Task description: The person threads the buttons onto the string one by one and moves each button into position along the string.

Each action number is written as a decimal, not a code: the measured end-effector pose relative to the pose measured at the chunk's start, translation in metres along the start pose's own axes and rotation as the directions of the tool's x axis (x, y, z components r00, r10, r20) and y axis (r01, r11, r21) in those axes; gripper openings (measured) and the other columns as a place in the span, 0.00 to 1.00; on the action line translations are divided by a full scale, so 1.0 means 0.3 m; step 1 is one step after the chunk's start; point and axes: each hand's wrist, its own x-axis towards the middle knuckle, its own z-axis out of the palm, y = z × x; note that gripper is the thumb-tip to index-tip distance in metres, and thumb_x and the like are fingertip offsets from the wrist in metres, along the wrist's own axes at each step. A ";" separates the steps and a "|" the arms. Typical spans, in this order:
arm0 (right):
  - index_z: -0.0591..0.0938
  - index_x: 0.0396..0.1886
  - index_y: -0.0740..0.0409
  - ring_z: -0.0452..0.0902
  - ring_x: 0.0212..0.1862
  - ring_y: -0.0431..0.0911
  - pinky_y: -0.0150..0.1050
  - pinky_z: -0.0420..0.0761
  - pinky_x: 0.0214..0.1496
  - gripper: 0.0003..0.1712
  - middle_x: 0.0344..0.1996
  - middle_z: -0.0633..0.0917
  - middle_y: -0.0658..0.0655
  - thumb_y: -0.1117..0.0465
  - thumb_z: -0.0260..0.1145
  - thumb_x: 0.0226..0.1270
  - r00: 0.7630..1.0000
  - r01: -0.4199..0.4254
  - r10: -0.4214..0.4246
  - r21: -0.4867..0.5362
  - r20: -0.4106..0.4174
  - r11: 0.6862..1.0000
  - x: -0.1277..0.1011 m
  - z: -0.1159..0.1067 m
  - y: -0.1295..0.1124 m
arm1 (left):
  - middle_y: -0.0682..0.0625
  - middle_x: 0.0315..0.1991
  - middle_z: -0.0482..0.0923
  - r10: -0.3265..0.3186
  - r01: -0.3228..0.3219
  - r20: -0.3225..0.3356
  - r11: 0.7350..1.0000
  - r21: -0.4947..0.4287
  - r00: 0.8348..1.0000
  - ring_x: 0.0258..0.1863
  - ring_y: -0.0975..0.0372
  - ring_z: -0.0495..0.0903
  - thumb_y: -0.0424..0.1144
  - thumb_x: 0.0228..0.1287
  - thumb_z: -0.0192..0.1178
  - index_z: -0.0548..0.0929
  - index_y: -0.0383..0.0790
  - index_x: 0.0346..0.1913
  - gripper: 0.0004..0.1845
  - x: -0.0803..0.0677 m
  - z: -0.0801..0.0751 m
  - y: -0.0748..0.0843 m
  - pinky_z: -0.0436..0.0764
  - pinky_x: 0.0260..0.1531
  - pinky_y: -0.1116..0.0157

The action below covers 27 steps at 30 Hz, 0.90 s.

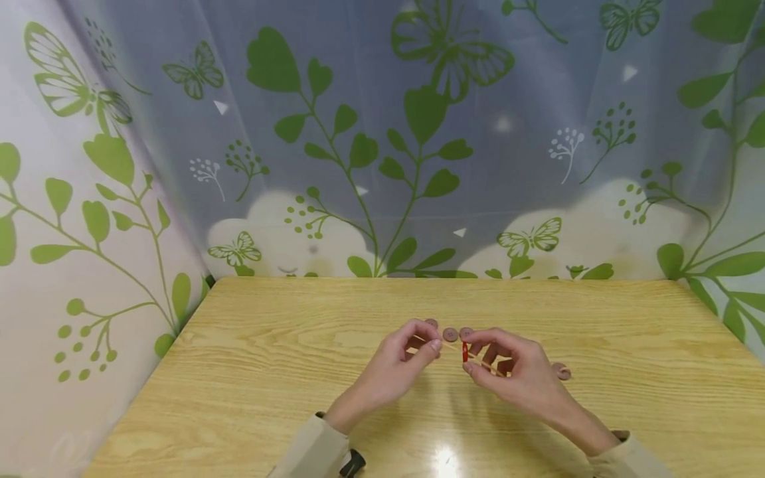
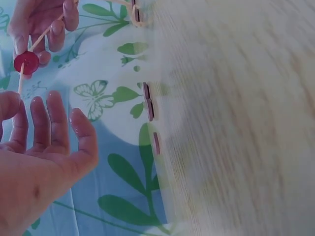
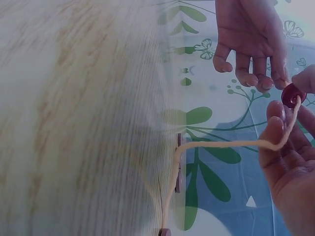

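Note:
A red button (image 1: 465,352) is held on edge above the table, pinched between the thumb and a fingertip of my right hand (image 1: 522,372). Through it runs a pale yellow string (image 3: 221,144). My left hand (image 1: 394,362) pinches the string's other stretch between thumb and index finger, just left of the button; its remaining fingers are loosely bent in the left wrist view. From the red button the string trails past my right fingers down to a brown button (image 2: 136,12) on the table, looped through it.
Beyond the hands, several loose brown buttons (image 1: 450,334) lie on the wooden table (image 1: 269,372). The strung brown button rests right of my right hand. A curtain (image 1: 358,133) printed with leaves and butterflies hangs along the table's far edge.

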 end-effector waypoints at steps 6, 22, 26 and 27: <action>0.85 0.50 0.49 0.79 0.31 0.36 0.34 0.80 0.23 0.18 0.36 0.87 0.48 0.69 0.73 0.63 1.000 -0.016 0.016 -0.017 0.003 1.000 -0.001 -0.004 0.001 | 0.36 0.52 0.79 0.008 -0.007 -0.014 1.000 0.023 1.000 0.49 0.54 0.83 0.39 0.80 0.53 0.76 0.34 0.54 0.12 -0.002 -0.019 -0.004 0.86 0.51 0.56; 0.85 0.49 0.48 0.78 0.29 0.35 0.32 0.78 0.22 0.18 0.35 0.87 0.49 0.69 0.74 0.61 0.999 -0.036 0.036 -0.050 0.011 0.998 -0.003 -0.012 0.010 | 0.40 0.51 0.78 0.012 -0.012 -0.055 1.000 0.006 0.998 0.47 0.58 0.82 0.40 0.80 0.53 0.75 0.35 0.54 0.12 -0.012 -0.058 -0.006 0.82 0.50 0.63; 0.85 0.49 0.47 0.78 0.28 0.35 0.33 0.78 0.22 0.18 0.34 0.87 0.49 0.68 0.75 0.61 0.999 -0.051 0.052 -0.068 0.013 0.996 -0.003 -0.013 0.007 | 0.39 0.50 0.77 0.020 -0.021 -0.070 1.000 0.000 0.997 0.48 0.54 0.83 0.40 0.80 0.52 0.75 0.35 0.53 0.10 -0.014 -0.067 -0.004 0.81 0.48 0.67; 0.85 0.49 0.47 0.78 0.27 0.35 0.33 0.78 0.22 0.18 0.34 0.87 0.49 0.68 0.75 0.61 0.998 -0.053 0.054 -0.071 0.015 0.996 -0.002 -0.014 0.007 | 0.39 0.50 0.77 0.023 -0.024 -0.071 1.000 -0.002 0.997 0.48 0.52 0.83 0.40 0.80 0.52 0.75 0.35 0.52 0.10 -0.014 -0.069 -0.004 0.80 0.47 0.68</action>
